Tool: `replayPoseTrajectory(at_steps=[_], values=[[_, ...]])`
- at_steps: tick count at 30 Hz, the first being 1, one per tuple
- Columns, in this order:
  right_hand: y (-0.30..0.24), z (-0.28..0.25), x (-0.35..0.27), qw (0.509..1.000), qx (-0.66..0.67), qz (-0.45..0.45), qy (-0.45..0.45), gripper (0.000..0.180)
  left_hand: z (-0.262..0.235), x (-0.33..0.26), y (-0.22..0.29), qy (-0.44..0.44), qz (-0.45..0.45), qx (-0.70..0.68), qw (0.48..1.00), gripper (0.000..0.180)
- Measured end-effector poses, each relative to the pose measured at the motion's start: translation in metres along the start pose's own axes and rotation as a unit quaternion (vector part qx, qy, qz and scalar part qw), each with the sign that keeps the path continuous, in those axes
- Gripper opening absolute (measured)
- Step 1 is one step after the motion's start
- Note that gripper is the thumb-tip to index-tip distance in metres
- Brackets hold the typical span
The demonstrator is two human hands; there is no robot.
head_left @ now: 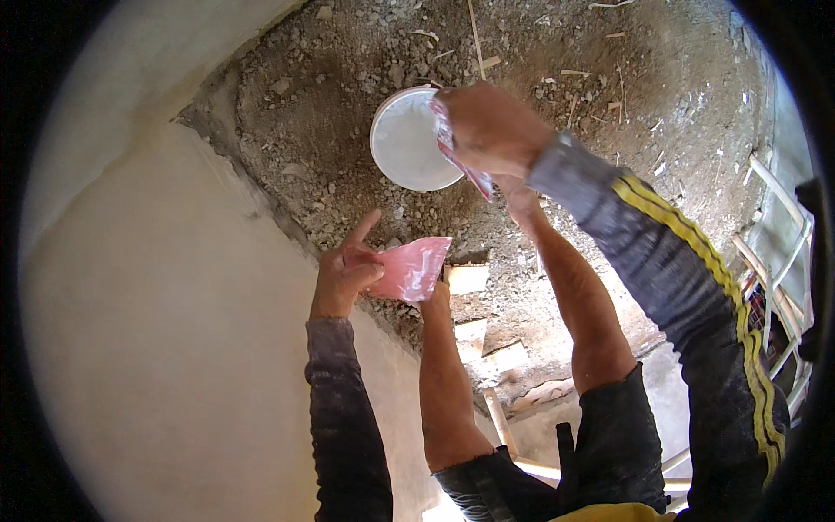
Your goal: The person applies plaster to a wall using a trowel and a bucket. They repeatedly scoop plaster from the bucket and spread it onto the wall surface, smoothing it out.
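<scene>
While the left hand pinches a pink scraper between thumb and fingers, index finger poking out, the right hand has a white-smeared red blade gripped at the right edge of a white bucket, which sits on rubbly dirt beside a plain wall.

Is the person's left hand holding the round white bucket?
No, the left hand holds a thin pinkish-red sheet, and the bucket is apart from it.

The person wears dusty dark sleeves — yellow stripes down the right — and black shorts, hands bare.
</scene>
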State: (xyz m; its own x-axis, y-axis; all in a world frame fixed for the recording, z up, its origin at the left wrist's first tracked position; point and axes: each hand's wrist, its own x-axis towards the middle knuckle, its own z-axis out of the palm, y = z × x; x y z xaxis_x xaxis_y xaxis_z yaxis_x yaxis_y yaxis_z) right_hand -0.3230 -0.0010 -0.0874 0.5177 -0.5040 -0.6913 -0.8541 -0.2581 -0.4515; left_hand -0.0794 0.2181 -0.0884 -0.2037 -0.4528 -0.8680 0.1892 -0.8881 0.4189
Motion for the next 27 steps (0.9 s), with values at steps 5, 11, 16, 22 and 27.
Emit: replayPoseTrajectory(at_steps=[5, 11, 16, 22, 27], values=[[-0.006, 0.015, 0.027, 0.997, -0.064, 0.015, -0.034, 0.023, 0.017, 0.029, 0.017, -0.040, 0.037, 0.049, 0.997, 0.072], [0.011, 0.042, 0.046, 0.976, -0.181, -0.081, -0.089, 0.032, 0.025, 0.036, 0.013, -0.059, 0.055, -0.039, 0.996, 0.048], [0.035, 0.090, 0.046, 0.963, 0.228, 0.143, 0.003, 0.018, 0.022, 0.040, 0.008, -0.066, 0.053, -0.087, 0.993, 0.043], [0.058, 0.144, 0.053, 0.954, 0.290, -0.008, 0.071, 0.015, 0.021, 0.042, 0.011, -0.077, 0.036, -0.057, 0.995, 0.082], [0.045, 0.129, 0.016, 0.976, 0.206, 0.045, 0.052, 0.015, 0.019, 0.040, 0.012, -0.076, 0.029, -0.095, 0.992, 0.029]])
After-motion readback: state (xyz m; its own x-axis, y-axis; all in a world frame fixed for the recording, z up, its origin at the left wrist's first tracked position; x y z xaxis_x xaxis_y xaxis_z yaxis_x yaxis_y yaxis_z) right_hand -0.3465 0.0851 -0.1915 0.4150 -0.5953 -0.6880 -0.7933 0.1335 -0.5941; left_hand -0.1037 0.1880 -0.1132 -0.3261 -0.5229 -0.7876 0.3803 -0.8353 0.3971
